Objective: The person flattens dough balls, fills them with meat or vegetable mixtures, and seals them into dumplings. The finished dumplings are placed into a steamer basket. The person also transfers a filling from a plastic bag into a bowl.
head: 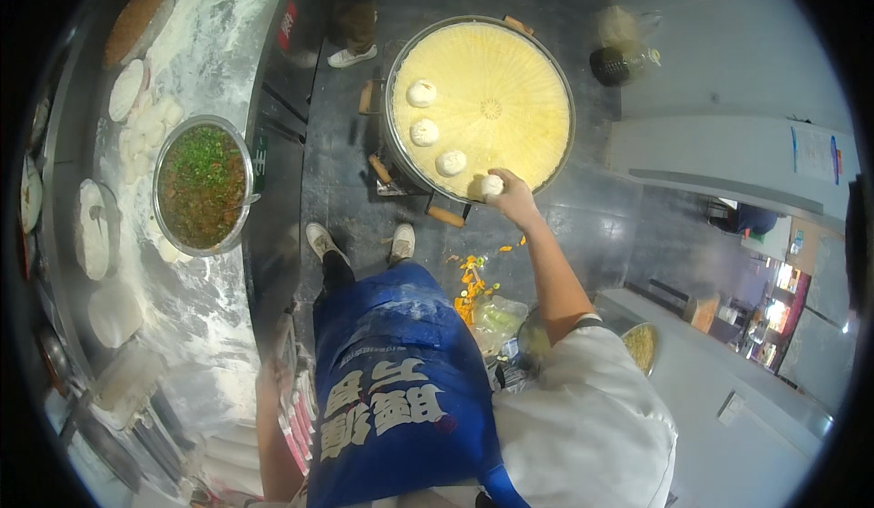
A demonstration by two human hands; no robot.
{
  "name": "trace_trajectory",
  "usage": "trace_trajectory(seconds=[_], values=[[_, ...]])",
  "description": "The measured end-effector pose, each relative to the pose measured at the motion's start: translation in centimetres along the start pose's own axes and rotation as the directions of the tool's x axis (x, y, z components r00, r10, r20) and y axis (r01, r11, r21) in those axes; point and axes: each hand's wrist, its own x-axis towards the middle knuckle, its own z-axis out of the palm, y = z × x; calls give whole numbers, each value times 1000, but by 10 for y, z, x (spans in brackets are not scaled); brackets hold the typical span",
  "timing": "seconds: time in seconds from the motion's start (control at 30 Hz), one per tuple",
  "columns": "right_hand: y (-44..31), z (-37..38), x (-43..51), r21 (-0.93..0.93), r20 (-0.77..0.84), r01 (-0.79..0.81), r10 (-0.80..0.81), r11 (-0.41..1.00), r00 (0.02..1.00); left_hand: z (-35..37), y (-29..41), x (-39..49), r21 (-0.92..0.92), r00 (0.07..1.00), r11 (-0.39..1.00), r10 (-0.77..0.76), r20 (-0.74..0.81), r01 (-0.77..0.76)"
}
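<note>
My right hand point(512, 199) has its fingers around a white filled dough bun point(491, 186), low over the near edge of a round steamer tray point(519, 98) with a yellowish lining. Three more pleated buns, one of them point(450, 162) nearest my hand, lie in a curved row along the tray's left side. My left arm hangs beside the flour-dusted worktop at the lower left; its blurred hand point(274, 371) is near the counter edge, and whether it holds anything is unclear. On the worktop point(198, 303) stands a metal bowl of filling topped with chopped green onion point(205, 160), a spoon handle at its rim.
Wooden handles point(446, 216) stick out around the steamer. Orange and green vegetable scraps point(471, 283) and a plastic bag point(502, 317) lie on the floor. Another person's shoe point(353, 56) is beyond the counter side. Dough pieces point(147, 129) and a flour dish point(95, 228) sit on the worktop.
</note>
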Motion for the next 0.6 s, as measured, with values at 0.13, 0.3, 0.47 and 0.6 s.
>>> trace_trajectory(seconds=[0.13, 0.3, 0.47, 0.6], values=[[14, 30, 42, -427, 30, 237, -248, 873, 968, -42, -111, -40, 84, 923, 926, -352, -152, 367], [21, 34, 51, -531, 136, 297, -266, 794, 954, -2, -126, -108, -116, 880, 897, -442, -173, 427], [26, 34, 47, -359, -4, 27, -30, 933, 1000, 25, -109, -119, -211, 913, 912, -385, -137, 353], [43, 35, 62, -388, -8, 40, -47, 921, 999, 54, -95, -112, -270, 940, 917, -328, -91, 293]])
